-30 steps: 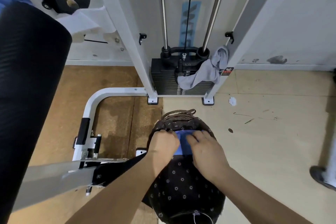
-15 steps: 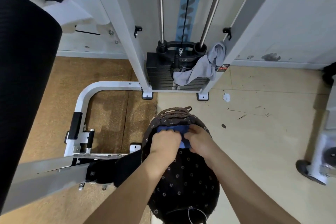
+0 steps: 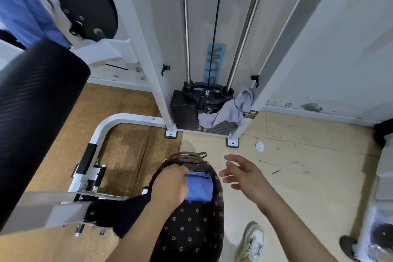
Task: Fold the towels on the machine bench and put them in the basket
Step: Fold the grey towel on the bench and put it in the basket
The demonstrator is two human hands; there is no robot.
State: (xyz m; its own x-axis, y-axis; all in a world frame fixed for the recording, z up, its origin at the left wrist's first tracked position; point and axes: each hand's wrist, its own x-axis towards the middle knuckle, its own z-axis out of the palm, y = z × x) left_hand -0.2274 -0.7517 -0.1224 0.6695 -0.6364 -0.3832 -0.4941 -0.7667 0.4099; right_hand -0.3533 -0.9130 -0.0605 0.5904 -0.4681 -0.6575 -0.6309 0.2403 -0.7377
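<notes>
Floor [image 3: 302, 178]: I see cork at frame left, pale tile right; weight stack [image 3: 187, 112] upper centre | blue towel [image 3: 200, 187] folded in basket [image 3: 191, 229], lower centre | left hand [image 3: 170, 185] grips towel | right hand [image 3: 246, 176] spread wide, empty, beside basket

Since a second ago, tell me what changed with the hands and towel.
The right hand let go of the blue towel and moved off to the right, open, beside the basket. The left hand still holds the towel in the basket. The grey towel stays draped on the weight stack.

1 white laced sneaker [image 3: 253, 240], yellow-heeled; left forearm [image 3: 142, 232] and right forearm [image 3: 293, 227] bare.
</notes>
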